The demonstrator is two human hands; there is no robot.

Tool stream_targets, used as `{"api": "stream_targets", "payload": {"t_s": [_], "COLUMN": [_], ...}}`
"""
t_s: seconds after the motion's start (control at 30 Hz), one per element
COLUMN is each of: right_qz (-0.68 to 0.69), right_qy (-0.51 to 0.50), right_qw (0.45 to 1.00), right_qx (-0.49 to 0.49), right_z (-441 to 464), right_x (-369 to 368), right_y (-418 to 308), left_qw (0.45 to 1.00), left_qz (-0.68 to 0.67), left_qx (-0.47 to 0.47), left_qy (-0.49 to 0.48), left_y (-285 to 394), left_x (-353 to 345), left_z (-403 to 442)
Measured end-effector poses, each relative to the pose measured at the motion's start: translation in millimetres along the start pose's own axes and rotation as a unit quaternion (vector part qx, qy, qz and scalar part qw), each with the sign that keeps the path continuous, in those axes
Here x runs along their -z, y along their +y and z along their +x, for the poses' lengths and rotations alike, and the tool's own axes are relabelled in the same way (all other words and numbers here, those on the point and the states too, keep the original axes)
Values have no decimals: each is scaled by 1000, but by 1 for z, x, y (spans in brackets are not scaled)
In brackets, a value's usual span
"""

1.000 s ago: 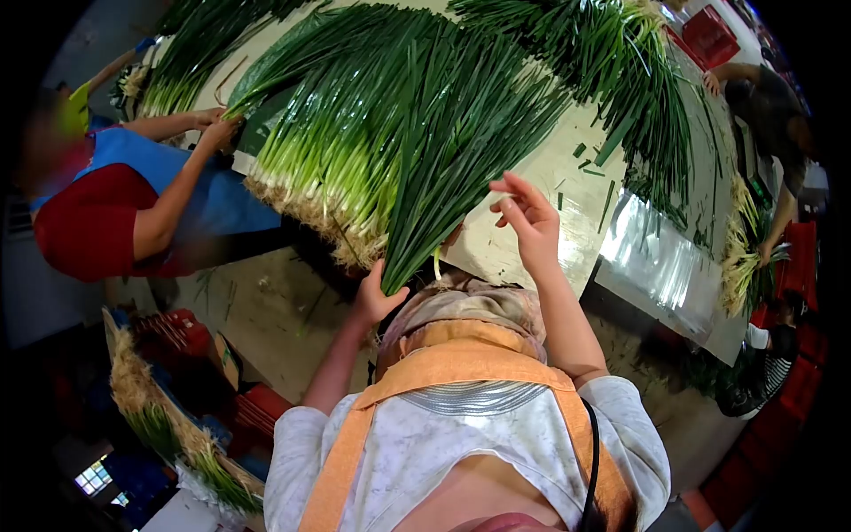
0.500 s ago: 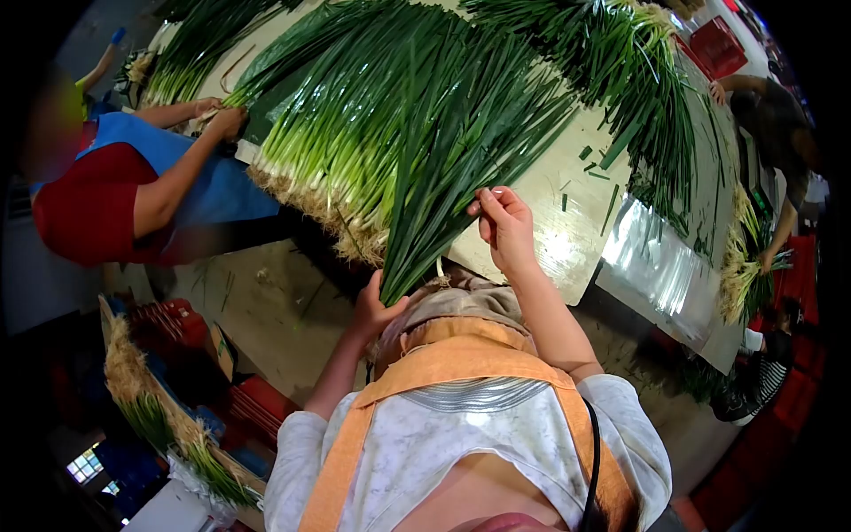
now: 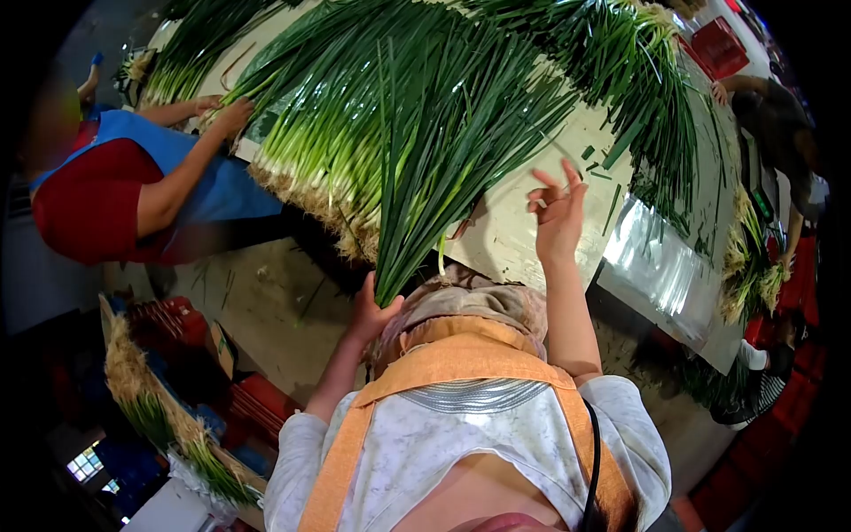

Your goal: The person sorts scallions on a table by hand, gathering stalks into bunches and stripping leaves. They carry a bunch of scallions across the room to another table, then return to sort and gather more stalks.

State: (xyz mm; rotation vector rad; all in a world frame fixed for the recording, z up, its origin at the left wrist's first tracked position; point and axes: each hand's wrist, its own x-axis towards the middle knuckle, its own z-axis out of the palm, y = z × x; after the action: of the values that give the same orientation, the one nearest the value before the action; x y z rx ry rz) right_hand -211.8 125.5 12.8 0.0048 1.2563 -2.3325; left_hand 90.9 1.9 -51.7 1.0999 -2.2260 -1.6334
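Note:
My left hand [image 3: 372, 315] is closed around the lower end of a bunch of green onions [image 3: 412, 230] at the table's near edge. The bunch's long leaves fan out up and away over the table. To the right, my right hand [image 3: 558, 213] is raised over the pale tabletop, fingers spread and slightly curled, holding nothing. Left of the held bunch lies a large pile of green onions [image 3: 332, 160], white stalks and brown roots toward me. A single pale stalk [image 3: 441, 253] hangs down beside the bunch, just above my apron.
A co-worker in a blue apron [image 3: 146, 142] handles onions at the left. More green onions [image 3: 651, 115] lie at the back right, near leaf scraps [image 3: 598, 173]. A shiny metal sheet [image 3: 656, 266] covers the right side. Another person [image 3: 780, 133] stands far right; crates [image 3: 257, 412] are behind left.
My right hand has moved right, away from the leaves, and its fingers have spread. My left hand keeps its hold, shifted slightly left. The co-worker's hand at left moved slightly.

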Motion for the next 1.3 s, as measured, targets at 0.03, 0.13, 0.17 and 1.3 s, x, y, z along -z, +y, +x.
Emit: {"api": "stream_targets", "payload": {"t_s": [0.03, 0.13, 0.17, 1.3], "right_qz": [1, -214, -225, -502], "right_qy": [-20, -104, -101, -76], "right_qw": [999, 965, 964, 857], "right_qx": [-47, -110, -97, 85], "right_z": [-4, -14, -14, -5], "right_x": [-4, -5, -8, -7], "right_y": [0, 17, 20, 38], "left_qw": [1000, 1000, 1000, 994], "left_qz": [3, 17, 23, 81], "left_qx": [-5, -13, -14, 0], "left_qy": [6, 9, 7, 67], "left_y": [-1, 0, 1, 22], "left_x": [0, 1, 2, -14], "left_z": [0, 1, 1, -14]}}
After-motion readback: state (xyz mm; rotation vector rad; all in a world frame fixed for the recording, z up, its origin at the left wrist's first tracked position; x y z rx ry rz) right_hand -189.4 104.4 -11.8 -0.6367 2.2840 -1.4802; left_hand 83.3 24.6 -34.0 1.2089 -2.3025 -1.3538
